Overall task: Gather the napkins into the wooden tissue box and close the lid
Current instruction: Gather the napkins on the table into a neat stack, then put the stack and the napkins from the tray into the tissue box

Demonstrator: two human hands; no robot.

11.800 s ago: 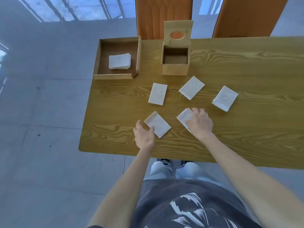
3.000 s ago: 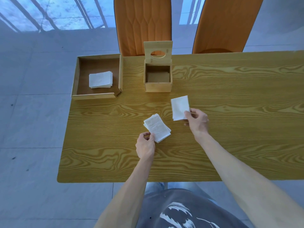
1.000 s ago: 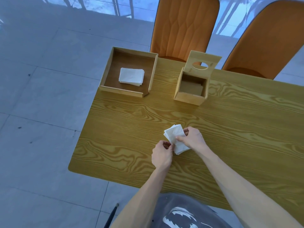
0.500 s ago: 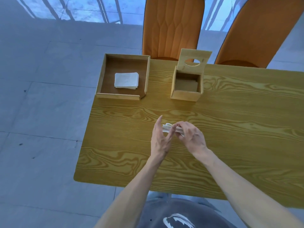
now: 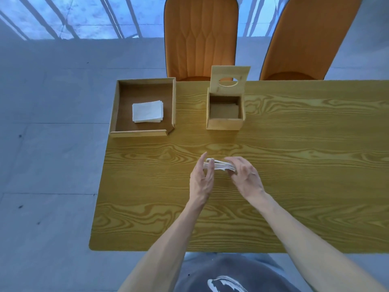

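Note:
A small stack of white napkins (image 5: 220,166) is held a little above the middle of the wooden table (image 5: 294,165), seen edge on. My right hand (image 5: 244,175) grips the stack from the right side. My left hand (image 5: 202,178) stands flat against the stack's left edge, fingers straight. The wooden tissue box (image 5: 225,112) stands beyond my hands near the far edge. Its lid (image 5: 230,79), with an oval hole, is tipped up and back. The inside of the box looks brown, with no white showing.
A shallow wooden tray (image 5: 117,106) sits at the table's far left corner with a second stack of white napkins (image 5: 147,111) in it. Two orange chairs (image 5: 200,34) stand behind the far edge. Grey floor lies to the left.
The loose napkins have been gathered into one stack and lifted off the table. Over the last half second both hands stay pressed against its sides, barely moving.

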